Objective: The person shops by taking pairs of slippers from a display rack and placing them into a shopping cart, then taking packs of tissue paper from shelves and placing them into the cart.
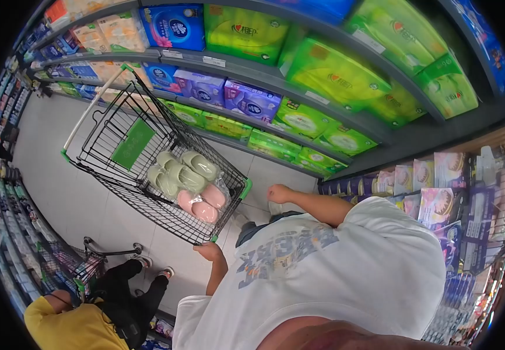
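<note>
My left hand (209, 252) is closed around the near corner of a black wire shopping cart (165, 217), beside its green corner piece (214, 238). Inside the basket, close to my end, lie several pale green slippers (187, 177) and a pair of pink slippers (204, 211) wrapped in clear plastic. A green panel (133, 144) hangs at the cart's far end, below the grey handle (94, 108). My right hand (280, 193) hangs apart from the cart, its fingers curled in a loose fist with nothing visible in them.
Shelves (252, 64) with green, blue and purple tissue packs run along the right side. Hanging purple and pink packs (439, 204) are at far right. A person in a yellow top (74, 324) stands lower left beside another cart (69, 262). More shelves (7, 221) line the left.
</note>
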The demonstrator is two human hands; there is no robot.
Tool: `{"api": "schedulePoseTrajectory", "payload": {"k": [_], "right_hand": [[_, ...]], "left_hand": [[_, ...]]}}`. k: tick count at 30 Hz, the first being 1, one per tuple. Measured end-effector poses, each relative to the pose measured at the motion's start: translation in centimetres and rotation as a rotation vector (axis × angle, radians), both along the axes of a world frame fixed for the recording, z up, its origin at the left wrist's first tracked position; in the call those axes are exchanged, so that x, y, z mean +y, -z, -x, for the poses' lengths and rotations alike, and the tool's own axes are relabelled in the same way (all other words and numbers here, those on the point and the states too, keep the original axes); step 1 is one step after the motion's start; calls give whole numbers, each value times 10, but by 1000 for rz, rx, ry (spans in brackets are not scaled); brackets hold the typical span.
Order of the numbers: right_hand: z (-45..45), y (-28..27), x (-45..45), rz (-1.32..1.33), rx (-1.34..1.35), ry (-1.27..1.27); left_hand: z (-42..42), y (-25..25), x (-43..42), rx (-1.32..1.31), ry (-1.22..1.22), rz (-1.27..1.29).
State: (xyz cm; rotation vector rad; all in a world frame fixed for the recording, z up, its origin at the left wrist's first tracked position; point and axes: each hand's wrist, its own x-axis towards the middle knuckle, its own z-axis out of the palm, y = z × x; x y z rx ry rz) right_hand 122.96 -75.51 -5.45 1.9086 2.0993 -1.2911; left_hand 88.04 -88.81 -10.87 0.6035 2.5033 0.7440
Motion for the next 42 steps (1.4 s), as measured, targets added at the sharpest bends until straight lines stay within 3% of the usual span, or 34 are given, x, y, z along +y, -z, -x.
{"api": "schedulePoseTrajectory", "payload": {"k": [5, 8, 11, 14, 16, 21, 23, 25, 28, 30, 33, 37, 39, 40, 42], "right_hand": [[-42, 2, 2, 34, -143, -50], [-64, 17, 5, 60, -136, 40], [-83, 39, 2, 130, 7, 290], [-94, 66, 0, 103, -164, 202], [-100, 63, 7, 45, -224, -19], [-134, 34, 32, -80, 83, 320], [-159, -3, 46, -166, 198, 459], [-189, -27, 59, -397, 335, 640], [-239, -129, 80, -808, 331, 894], [-277, -188, 94, -1114, 277, 954], [-323, -243, 117, -1495, 153, 1002], [-350, -252, 144, -1506, -14, 1012], [-365, -239, 151, -961, 343, 1087], [-369, -241, 153, -837, 501, 1133], [-385, -236, 154, -751, 559, 1093]], "left_hand": [[-5, -10, 15, 38, -42, 19], [7, 2, 13, 0, 34, 53], [14, 7, 14, -4, 132, -3], [16, -8, 11, -182, 152, 27], [21, -14, 11, 26, 474, 68], [-7, -61, 63, 415, 434, 302], [-24, -74, 117, 572, 451, 98], [-52, -78, 190, 561, 641, -303], [-148, -147, 306, 267, 820, -561], [-209, -174, 376, -325, 848, -611], [-323, -253, 436, -478, 927, -652], [-411, -286, 485, -530, 1092, -693], [-432, -287, 501, -645, 1184, -551], [-433, -289, 508, -641, 1186, -557], [-433, -295, 520, -755, 1254, -279]]}}
